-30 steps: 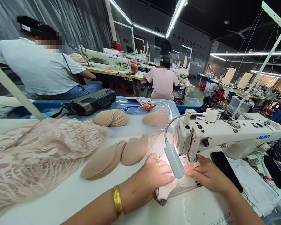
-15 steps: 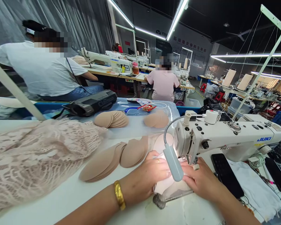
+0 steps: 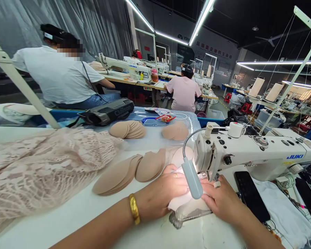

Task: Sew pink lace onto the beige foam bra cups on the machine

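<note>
Since a second ago, the near end of the pale cloth (image 3: 176, 204) has drawn up toward the machine (image 3: 248, 148), uncovering more of a grey fitting (image 3: 176, 218) on the table, and the right hand (image 3: 220, 199) has come down slightly. Its fingers are stretched out on the cloth, thumb a little apart. Fingers of the left hand (image 3: 163, 191) lie together, nearly flat, touching the cloth's left side; whether thumb and fingers pinch it cannot be told.

From the view's centre, the cloth is at 5 o'clock, just below the machine's needle end. Its visible near corner points to 7 o'clock; its long axis is hidden by hands and the lamp (image 3: 193, 180), which hangs in front of the fingertips.

Fanned tan pads (image 3: 116, 176) sit at 7 to 8 o'clock, lace (image 3: 54, 162) between 8 and 9, a phone (image 3: 251, 197) at 4, beside a white rag (image 3: 280, 204). Another person in white (image 3: 64, 74) sits at 10.
</note>
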The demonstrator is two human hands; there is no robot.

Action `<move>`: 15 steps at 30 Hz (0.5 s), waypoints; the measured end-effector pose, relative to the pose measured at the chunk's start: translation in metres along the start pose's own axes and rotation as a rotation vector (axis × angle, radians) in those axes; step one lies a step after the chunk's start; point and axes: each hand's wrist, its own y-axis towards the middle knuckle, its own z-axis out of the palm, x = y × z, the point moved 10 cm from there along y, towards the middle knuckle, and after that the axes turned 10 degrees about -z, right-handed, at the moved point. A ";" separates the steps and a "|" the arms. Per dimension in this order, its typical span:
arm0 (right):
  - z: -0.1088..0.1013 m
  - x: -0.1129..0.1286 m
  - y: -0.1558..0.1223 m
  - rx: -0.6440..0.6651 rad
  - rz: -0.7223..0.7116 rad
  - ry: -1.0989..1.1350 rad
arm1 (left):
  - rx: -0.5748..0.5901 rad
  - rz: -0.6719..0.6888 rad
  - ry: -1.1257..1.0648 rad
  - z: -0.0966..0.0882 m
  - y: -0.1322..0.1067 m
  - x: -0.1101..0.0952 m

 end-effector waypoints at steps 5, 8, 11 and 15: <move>-0.012 -0.001 -0.002 -0.116 -0.014 0.010 | 0.032 0.029 -0.025 0.003 0.003 0.002; -0.022 -0.003 -0.004 -0.224 -0.014 0.049 | 0.039 0.033 -0.013 0.003 0.004 -0.001; -0.020 -0.007 -0.004 -0.224 0.009 0.075 | 0.031 0.012 0.001 0.001 0.004 -0.003; -0.020 -0.007 -0.003 -0.216 0.009 0.079 | 0.024 0.008 0.025 0.002 0.002 -0.007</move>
